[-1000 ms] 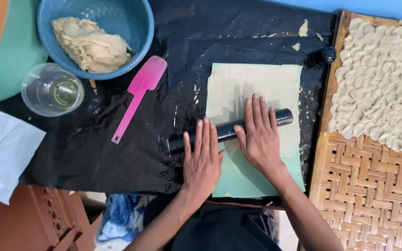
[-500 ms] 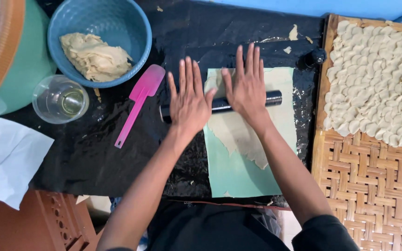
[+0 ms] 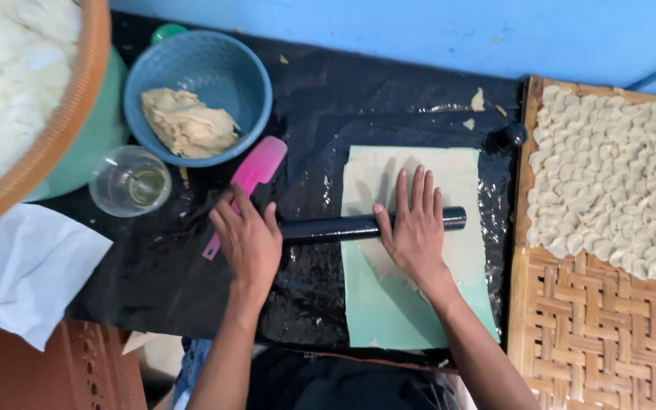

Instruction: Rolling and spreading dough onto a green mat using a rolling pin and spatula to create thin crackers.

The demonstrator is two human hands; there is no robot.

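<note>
Black rolling pin (image 3: pixel 358 226) lies crosswise over thin dough sheet (image 3: pixel 411 182) on green mat (image 3: pixel 389 311) | right hand (image 3: pixel 413 228) flat, fingers spread on pin | left hand (image 3: pixel 248 239) flat on pin's left end, over pink spatula (image 3: pixel 256 171) | blue bowl (image 3: pixel 199 72) of dough, glass (image 3: pixel 130 182) beyond | woven tray (image 3: pixel 609 334) of dough pieces right.

No pkgs, labels, signs or screens in view.

Blue bowl (image 3: pixel 225 72), clear glass (image 3: pixel 129 181), woven tray (image 3: pixel 594 334).
</note>
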